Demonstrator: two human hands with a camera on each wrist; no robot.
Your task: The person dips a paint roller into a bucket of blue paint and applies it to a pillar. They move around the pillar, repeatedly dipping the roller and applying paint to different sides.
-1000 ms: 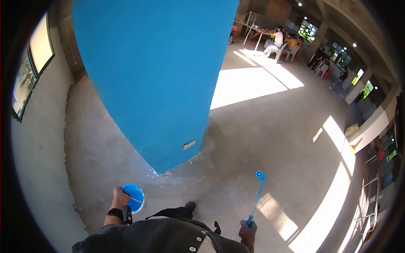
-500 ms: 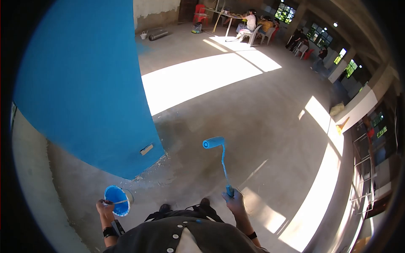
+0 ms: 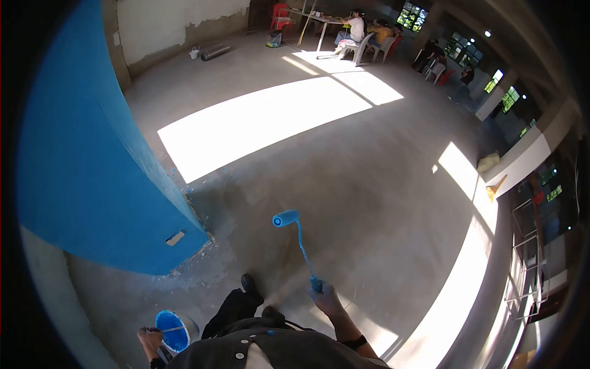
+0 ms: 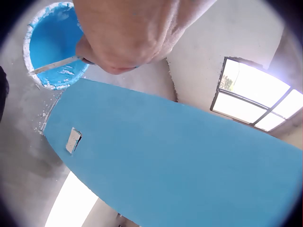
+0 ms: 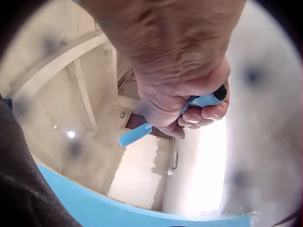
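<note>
My left hand (image 3: 150, 339) grips the handle of a paint bucket (image 3: 192, 329), low at the left. Blue paint (image 4: 54, 35) coats the inside of the bucket in the left wrist view, and its rim is crusted with white and blue. In my right hand (image 3: 327, 299) is a paint roller; its blue sleeve (image 3: 286, 218) points up and away over the floor. The right wrist view shows fingers (image 5: 214, 111) curled round the roller's blue handle (image 5: 203, 100). A blue-painted wall (image 3: 80, 166) stands to the left, apart from the roller, with a small rectangular box opening (image 3: 175, 238) near its bottom corner.
Bare concrete floor (image 3: 369, 172) stretches ahead, with bright sunlit patches. At the back, people sit on chairs by a table (image 3: 316, 17). A dark cylinder (image 3: 216, 51) and a small white bucket (image 3: 195, 53) lie near the far wall. A metal frame (image 3: 525, 258) stands at right.
The view has swung right, so the blue wall has slid left and more floor shows. The roller has come up in front of me, and the feet have stepped. Both hands keep their holds.
</note>
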